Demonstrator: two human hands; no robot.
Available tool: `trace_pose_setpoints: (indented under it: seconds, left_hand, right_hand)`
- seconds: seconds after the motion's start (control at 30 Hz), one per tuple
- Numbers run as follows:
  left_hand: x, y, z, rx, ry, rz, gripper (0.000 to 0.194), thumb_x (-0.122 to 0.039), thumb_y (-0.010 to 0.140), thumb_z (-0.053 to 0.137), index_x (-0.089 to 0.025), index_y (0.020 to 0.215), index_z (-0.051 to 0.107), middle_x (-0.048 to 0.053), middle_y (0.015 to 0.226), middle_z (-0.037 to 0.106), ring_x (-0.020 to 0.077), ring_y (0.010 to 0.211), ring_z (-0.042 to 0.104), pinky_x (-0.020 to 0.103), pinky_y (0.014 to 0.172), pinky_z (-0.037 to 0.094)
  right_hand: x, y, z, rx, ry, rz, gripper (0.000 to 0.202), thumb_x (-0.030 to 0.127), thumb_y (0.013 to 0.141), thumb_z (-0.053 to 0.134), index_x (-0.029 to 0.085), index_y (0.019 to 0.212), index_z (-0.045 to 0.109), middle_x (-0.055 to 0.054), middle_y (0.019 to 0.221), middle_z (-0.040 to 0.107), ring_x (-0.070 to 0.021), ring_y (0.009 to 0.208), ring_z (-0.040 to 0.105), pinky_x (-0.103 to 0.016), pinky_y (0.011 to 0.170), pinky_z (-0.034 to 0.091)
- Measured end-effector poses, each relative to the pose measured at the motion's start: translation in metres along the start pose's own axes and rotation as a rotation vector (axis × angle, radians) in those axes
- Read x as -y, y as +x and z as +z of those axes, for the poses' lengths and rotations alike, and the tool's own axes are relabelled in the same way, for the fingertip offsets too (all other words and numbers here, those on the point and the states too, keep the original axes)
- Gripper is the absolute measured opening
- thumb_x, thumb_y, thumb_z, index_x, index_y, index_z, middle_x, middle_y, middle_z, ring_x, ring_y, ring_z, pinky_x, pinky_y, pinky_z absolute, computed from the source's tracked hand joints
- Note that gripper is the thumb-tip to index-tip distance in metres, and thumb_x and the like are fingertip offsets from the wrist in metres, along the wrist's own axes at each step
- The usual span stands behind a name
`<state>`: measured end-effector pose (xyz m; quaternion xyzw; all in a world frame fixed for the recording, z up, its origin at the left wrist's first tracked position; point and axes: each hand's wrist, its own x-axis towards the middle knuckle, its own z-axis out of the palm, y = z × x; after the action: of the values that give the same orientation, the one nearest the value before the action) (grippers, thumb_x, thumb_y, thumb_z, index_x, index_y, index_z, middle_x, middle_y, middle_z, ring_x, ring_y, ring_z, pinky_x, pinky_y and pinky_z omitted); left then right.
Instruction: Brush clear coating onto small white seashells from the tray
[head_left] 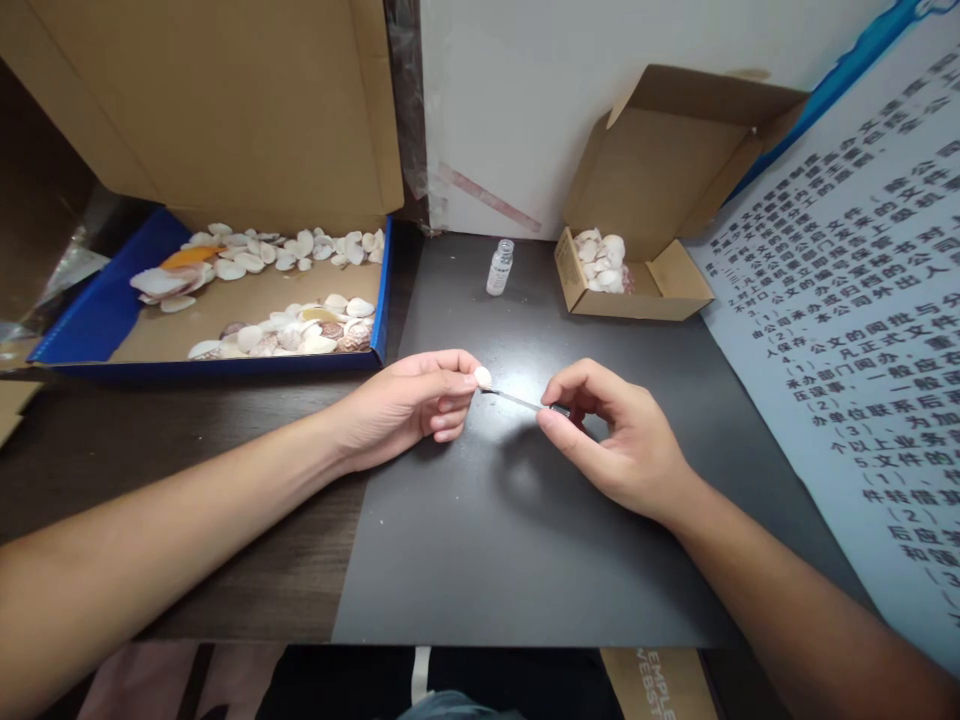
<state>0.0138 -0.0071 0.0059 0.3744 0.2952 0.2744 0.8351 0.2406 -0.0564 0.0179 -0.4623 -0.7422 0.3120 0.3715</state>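
My left hand (416, 400) pinches a small white seashell (484, 378) between thumb and fingertips, over the left part of the dark grey mat. In my right hand (615, 425) is a thin brush (517, 400) with a dark handle end, held between thumb and fingers. The brush's dark tip points left and meets the lower edge of the shell, touching it or very close. Beyond the hands, a small clear glass vial (499, 268) with a printed label stands upright and uncapped on the mat.
At the left, a blue-sided cardboard box (381, 300) lies open with many shells inside. A smaller brown box (637, 303) with shells stands open at the back right. A white panel (495, 110) rises behind the grey mat (450, 560); a sheet with printed text (847, 350) lies right.
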Motion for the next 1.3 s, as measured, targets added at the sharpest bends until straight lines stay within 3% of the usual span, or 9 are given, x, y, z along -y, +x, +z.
trace_pose_setpoints:
  seconds: [0.1,0.27,0.43,0.63,0.8,1.0,1.17,1.3]
  left_hand:
    - [0.0003,0.0002,0.0006,-0.006,0.013,-0.001,0.01,-0.022,0.087,0.068,-0.014,0.084,0.062,-0.006,0.056,0.039,0.0056,0.049,0.033,0.016,0.048,0.034]
    - [0.0002,0.0006,0.0016,-0.01,0.016,-0.004,0.011,-0.024,0.087,0.067,-0.015,0.085,0.062,-0.006,0.057,0.038,0.0058,0.049,0.033,0.016,0.048,0.033]
    - [-0.001,0.0005,0.0037,-0.025,0.012,-0.001,0.011,-0.023,0.085,0.068,-0.015,0.084,0.062,-0.007,0.056,0.035,0.0059,0.049,0.032,0.017,0.047,0.032]
    - [-0.0012,0.0001,0.0042,-0.028,0.006,-0.01,0.011,-0.023,0.085,0.068,-0.015,0.083,0.061,-0.007,0.056,0.036,0.0058,0.049,0.032,0.016,0.047,0.032]
    - [-0.0001,0.0003,0.0023,-0.025,-0.004,-0.007,0.01,-0.022,0.085,0.068,-0.015,0.084,0.062,-0.007,0.056,0.036,0.0063,0.049,0.034,0.017,0.048,0.034]
    - [0.0001,0.0002,0.0017,-0.015,0.0,-0.012,0.01,-0.023,0.085,0.068,-0.015,0.083,0.061,-0.007,0.056,0.036,0.0062,0.049,0.033,0.017,0.048,0.034]
    - [0.0001,0.0005,0.0011,-0.006,0.005,-0.009,0.01,-0.023,0.085,0.067,-0.015,0.084,0.061,-0.006,0.057,0.037,0.0063,0.05,0.033,0.017,0.048,0.033]
    - [-0.0005,-0.0003,0.0012,-0.018,-0.007,-0.021,0.006,-0.018,0.085,0.063,-0.015,0.081,0.06,-0.006,0.057,0.036,0.0066,0.05,0.033,0.018,0.048,0.034]
  right_hand:
    - [-0.0002,0.0006,-0.0008,-0.026,-0.026,0.028,0.013,0.019,0.086,0.063,0.023,0.08,0.052,0.004,0.064,0.051,-0.011,0.055,0.048,-0.024,0.05,0.042]
    - [-0.0002,-0.0002,-0.0008,0.022,0.038,-0.038,0.011,0.02,0.085,0.065,0.023,0.083,0.055,0.003,0.07,0.057,-0.0115,0.058,0.052,-0.024,0.054,0.045]
    - [-0.0004,-0.0004,0.0,-0.018,-0.02,0.012,0.014,0.018,0.085,0.064,0.023,0.08,0.052,0.004,0.065,0.053,-0.0109,0.055,0.049,-0.024,0.052,0.042]
    - [0.0003,-0.0007,0.0001,0.018,0.053,-0.04,0.01,0.019,0.085,0.065,0.022,0.084,0.055,0.003,0.07,0.057,-0.0111,0.058,0.052,-0.024,0.055,0.045]
    - [-0.0014,-0.0002,0.0006,-0.022,-0.023,0.01,0.014,0.017,0.085,0.063,0.023,0.079,0.052,0.004,0.065,0.052,-0.0107,0.054,0.048,-0.024,0.051,0.041]
    - [-0.0019,0.0,-0.0003,0.021,0.015,-0.039,0.01,0.02,0.085,0.065,0.023,0.082,0.055,0.003,0.068,0.057,-0.012,0.058,0.052,-0.025,0.054,0.045]
    - [-0.002,0.0003,-0.0006,-0.045,-0.022,-0.001,0.014,0.017,0.086,0.062,0.022,0.078,0.052,0.004,0.065,0.051,-0.0105,0.055,0.048,-0.023,0.051,0.042]
    - [-0.0012,-0.0006,-0.0016,0.011,0.057,-0.046,0.009,0.021,0.088,0.063,0.022,0.083,0.055,0.003,0.07,0.056,-0.0108,0.057,0.052,-0.024,0.055,0.046]
